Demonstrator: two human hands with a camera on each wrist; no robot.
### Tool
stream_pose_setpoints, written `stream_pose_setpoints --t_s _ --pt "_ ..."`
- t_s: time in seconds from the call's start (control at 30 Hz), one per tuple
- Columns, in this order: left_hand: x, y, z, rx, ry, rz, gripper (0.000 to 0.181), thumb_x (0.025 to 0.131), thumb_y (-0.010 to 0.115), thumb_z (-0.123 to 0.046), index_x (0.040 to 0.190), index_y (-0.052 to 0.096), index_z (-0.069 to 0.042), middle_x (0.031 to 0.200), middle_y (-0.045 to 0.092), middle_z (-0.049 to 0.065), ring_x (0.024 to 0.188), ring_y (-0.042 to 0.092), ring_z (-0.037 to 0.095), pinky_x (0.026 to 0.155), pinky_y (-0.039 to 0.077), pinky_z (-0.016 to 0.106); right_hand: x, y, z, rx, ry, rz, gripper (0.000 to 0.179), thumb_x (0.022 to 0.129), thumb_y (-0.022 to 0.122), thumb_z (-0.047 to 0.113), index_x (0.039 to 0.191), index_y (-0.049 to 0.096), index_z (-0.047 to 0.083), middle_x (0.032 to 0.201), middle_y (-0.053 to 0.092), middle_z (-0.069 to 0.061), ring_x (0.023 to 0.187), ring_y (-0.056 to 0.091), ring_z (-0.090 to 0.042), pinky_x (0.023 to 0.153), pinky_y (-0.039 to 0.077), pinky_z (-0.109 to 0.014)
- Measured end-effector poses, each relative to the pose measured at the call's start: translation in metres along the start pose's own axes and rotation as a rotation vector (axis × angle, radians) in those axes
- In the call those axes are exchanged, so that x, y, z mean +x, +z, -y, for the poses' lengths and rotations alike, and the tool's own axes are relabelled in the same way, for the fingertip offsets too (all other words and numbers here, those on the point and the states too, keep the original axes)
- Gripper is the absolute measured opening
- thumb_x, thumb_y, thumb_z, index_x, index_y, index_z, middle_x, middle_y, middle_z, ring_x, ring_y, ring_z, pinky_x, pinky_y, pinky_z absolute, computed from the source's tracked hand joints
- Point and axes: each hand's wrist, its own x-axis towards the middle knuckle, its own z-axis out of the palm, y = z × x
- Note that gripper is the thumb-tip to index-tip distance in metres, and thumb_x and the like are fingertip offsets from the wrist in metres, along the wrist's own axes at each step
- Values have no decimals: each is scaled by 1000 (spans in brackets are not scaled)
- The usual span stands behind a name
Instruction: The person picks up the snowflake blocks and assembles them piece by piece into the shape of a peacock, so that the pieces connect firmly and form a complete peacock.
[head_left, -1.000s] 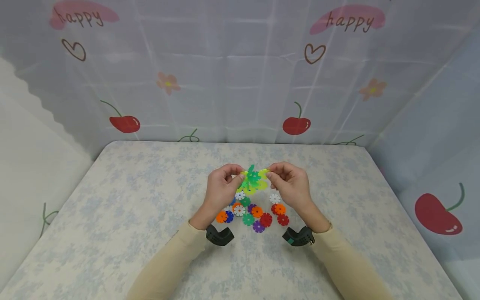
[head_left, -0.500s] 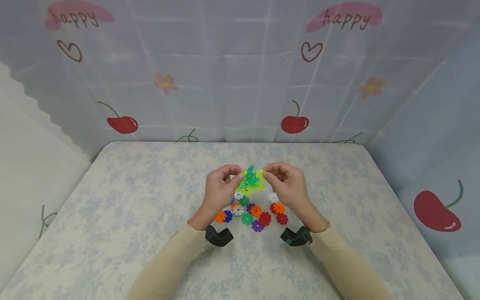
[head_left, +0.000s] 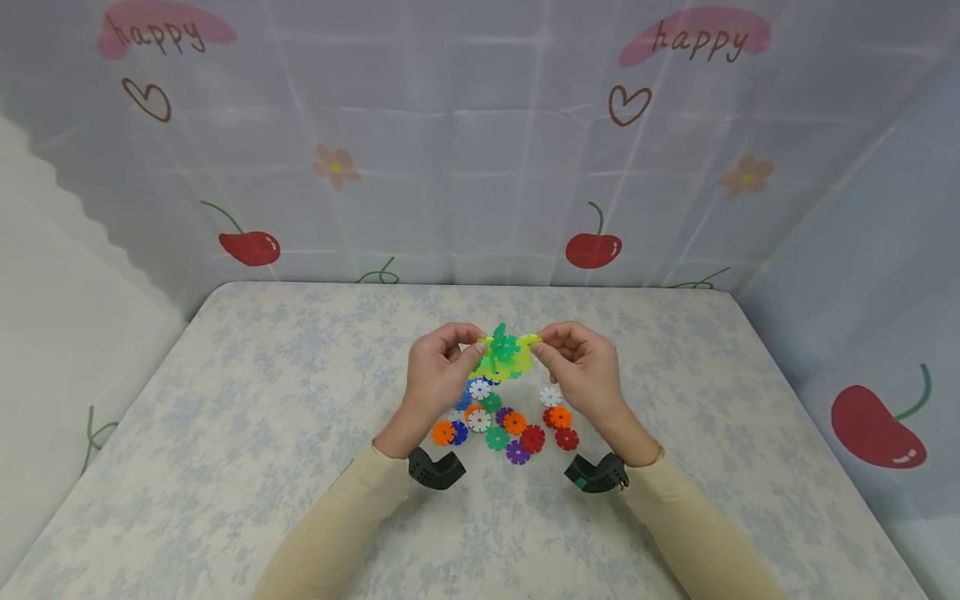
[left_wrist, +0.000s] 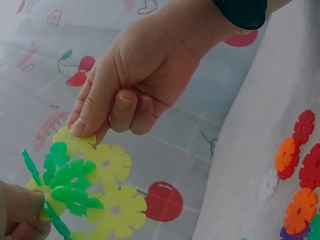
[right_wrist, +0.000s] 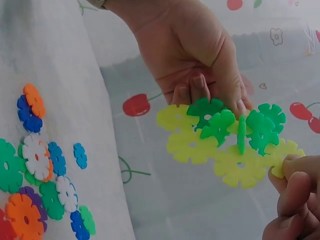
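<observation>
An assembly of interlocking plastic flower discs [head_left: 504, 346], yellow around the outside with green ones slotted in, is held up between my two hands above the table. My left hand [head_left: 442, 367] pinches its left edge between thumb and fingers. At the opposite edge, my right hand [head_left: 585, 371] pinches a yellow disc [left_wrist: 72, 142]. Some green discs stand upright on the yellow ones; one green disc [right_wrist: 241, 135] shows edge-on in the right wrist view. The left wrist view catches only fingertips of my left hand [left_wrist: 22, 210]. Fingers hide parts of the gripped discs.
Loose discs lie below the hands: a purple disc [head_left: 517, 452], red disc [head_left: 532, 438], white disc [head_left: 550, 397], orange disc [head_left: 443, 432] and several more. The patterned tabletop [head_left: 225, 417] meets a printed curtain [head_left: 450, 192] behind. Dark wrist cameras [head_left: 437, 469] sit inside both wrists.
The disc assembly has risen slightly and tilted, so blue discs beneath it now show more. Both hands keep their pinch. The loose discs stay where they were.
</observation>
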Motion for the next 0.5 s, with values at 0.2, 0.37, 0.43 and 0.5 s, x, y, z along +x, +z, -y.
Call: stream_pose_setpoints --t_s 0.2,0.37,0.43,0.5 --pt "-2 1 0 39 57 3 6 95 67 -2 98 73 0 72 60 15 48 25 5 48 26 22 -1 -3 4 -63 -51 23 6 87 72 -9 92 69 -7 71 67 -19 44 43 -6 44 43 -19" --pt "-2 1 0 103 109 12 7 95 66 -1 99 72 0 69 60 14 49 24 3 49 26 22 0 -4 7 -175 -117 37 8 85 76 -8 89 70 -4 71 68 -13 47 39 -4 45 41 -17" --pt "-3 1 -1 112 116 13 7 95 66 -1 99 72 -1 70 60 14 50 23 2 49 25 22 0 -5 9 -209 -142 43 9 84 77 -8 88 70 -3 71 69 -12 47 37 -4 44 40 -17" --pt "-3 1 -1 113 120 12 7 95 67 -1 99 72 -1 70 60 12 50 23 2 50 25 22 1 -4 10 -223 -154 42 10 84 77 -8 88 70 -3 70 68 -12 46 35 -3 43 38 -17"
